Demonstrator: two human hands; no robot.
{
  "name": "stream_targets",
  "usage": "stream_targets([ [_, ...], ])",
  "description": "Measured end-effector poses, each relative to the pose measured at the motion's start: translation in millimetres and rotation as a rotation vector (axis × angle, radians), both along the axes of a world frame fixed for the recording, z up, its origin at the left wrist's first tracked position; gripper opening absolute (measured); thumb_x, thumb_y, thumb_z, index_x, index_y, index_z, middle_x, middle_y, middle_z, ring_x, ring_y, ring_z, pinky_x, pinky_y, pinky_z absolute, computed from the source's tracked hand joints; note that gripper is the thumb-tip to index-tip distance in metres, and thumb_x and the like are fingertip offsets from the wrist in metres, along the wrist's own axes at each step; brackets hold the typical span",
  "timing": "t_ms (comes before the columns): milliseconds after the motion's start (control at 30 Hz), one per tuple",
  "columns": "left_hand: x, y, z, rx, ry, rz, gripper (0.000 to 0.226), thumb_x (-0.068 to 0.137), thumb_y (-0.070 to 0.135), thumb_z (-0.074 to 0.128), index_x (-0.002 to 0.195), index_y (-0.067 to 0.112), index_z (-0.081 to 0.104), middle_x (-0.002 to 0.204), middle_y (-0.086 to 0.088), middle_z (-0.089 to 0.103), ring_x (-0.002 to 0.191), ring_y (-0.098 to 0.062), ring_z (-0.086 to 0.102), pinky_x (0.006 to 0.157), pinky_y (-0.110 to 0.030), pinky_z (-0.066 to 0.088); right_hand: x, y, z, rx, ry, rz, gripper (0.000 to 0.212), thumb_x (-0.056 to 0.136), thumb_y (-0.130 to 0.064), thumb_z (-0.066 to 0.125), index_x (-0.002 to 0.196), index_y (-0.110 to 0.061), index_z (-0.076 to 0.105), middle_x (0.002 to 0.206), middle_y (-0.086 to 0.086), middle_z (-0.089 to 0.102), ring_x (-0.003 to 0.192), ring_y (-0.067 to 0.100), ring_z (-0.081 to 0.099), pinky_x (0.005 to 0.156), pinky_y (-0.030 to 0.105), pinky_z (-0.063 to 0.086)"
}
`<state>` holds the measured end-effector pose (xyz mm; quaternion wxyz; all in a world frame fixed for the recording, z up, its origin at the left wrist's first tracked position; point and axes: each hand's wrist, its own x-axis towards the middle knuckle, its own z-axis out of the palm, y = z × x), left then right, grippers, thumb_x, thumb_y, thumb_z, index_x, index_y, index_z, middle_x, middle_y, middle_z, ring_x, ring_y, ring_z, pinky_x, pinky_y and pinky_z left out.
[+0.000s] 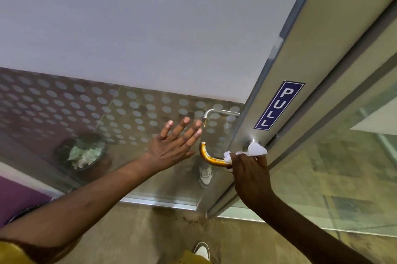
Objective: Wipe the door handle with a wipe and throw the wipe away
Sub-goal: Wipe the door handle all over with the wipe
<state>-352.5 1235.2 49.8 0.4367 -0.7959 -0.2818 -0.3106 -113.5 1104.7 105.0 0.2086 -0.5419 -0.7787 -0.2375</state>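
A curved metal door handle (208, 156) sticks out from the aluminium door frame (285, 100), below a blue PULL sticker (277, 105). My right hand (250, 174) grips the handle's lower bar close to its mount, with a crumpled white wipe (253, 149) pressed between my fingers and the handle. My left hand (175, 144) is open with fingers spread, flat against the glass door panel just left of the handle. It hides the handle's middle stretch. The handle's upper bar (217, 112) shows above my fingertips.
Through the dotted frosted glass (120, 113), a dark round bin (82, 152) with crumpled paper in it stands on the floor to the left. A second glass panel (335, 156) lies right of the frame. My white shoe (202, 249) is at the bottom.
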Motion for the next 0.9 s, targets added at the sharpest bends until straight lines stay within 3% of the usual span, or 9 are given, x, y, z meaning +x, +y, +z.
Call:
stream_targets([
  [100,-3,3,4,0.004,0.009,-0.024,0.091,0.087,0.058,0.059,0.153,0.008,0.022,0.163,-0.011,0.018,0.149,-0.032,0.016,0.120,-0.050,0.005,-17,-1,8,-0.001,-0.002,-0.096,0.020,0.086,-0.016,0.058,0.099,-0.005,0.067,0.071,0.008,0.066,0.064,0.028,0.064,0.075,0.038,0.035],
  [233,-7,4,9,0.003,0.042,-0.059,0.088,0.089,0.055,0.055,0.153,0.006,0.021,0.163,-0.012,0.015,0.149,-0.032,0.015,0.122,-0.050,-0.001,-42,-3,19,-0.102,-0.018,-0.212,0.019,0.080,-0.017,0.068,0.096,-0.007,0.070,0.067,0.007,0.065,0.059,0.028,0.061,0.066,0.036,0.046],
  [333,-8,2,14,-0.017,0.046,-0.067,0.089,0.088,0.053,0.056,0.154,0.005,0.018,0.164,-0.012,0.010,0.150,-0.031,0.011,0.122,-0.049,-0.003,-58,-4,23,-0.086,-0.047,-0.281,0.026,0.089,-0.016,0.048,0.095,-0.003,0.069,0.068,0.011,0.068,0.060,0.028,0.063,0.063,0.032,0.049],
  [500,-10,-3,25,-0.011,0.068,-0.064,0.089,0.088,0.046,0.056,0.154,0.004,0.014,0.162,-0.013,0.013,0.150,-0.032,0.004,0.118,-0.046,-0.002,-86,-1,25,0.030,-0.101,-0.326,0.014,0.084,-0.012,0.067,0.090,0.001,0.067,0.065,0.012,0.061,0.057,0.026,0.056,0.057,0.033,0.042],
  [633,-11,-7,30,-0.006,0.065,-0.075,0.087,0.088,0.038,0.055,0.154,0.002,0.012,0.159,-0.010,0.022,0.150,-0.031,0.002,0.118,-0.045,0.001,-118,12,32,-0.142,-0.087,-0.547,0.017,0.076,-0.017,0.074,0.085,-0.004,0.067,0.063,0.007,0.063,0.056,0.024,0.060,0.059,0.032,0.045],
  [800,-13,-4,29,-0.005,0.068,-0.074,0.083,0.088,0.027,0.060,0.153,0.001,0.016,0.163,-0.015,0.007,0.150,-0.030,0.008,0.119,-0.043,0.001,-144,21,47,-0.280,-0.042,-0.666,0.003,0.074,-0.011,0.068,0.072,-0.009,0.067,0.058,0.005,0.066,0.051,0.021,0.063,0.060,0.029,0.049],
  [900,-18,0,27,-0.008,0.085,-0.074,0.082,0.086,0.024,0.062,0.153,0.001,0.019,0.163,-0.016,0.009,0.150,-0.029,0.012,0.122,-0.042,-0.002,-147,29,52,-0.433,0.041,-0.709,0.013,0.085,-0.006,0.051,0.092,-0.003,0.062,0.085,0.014,0.070,0.076,0.028,0.068,0.077,0.034,0.049],
])
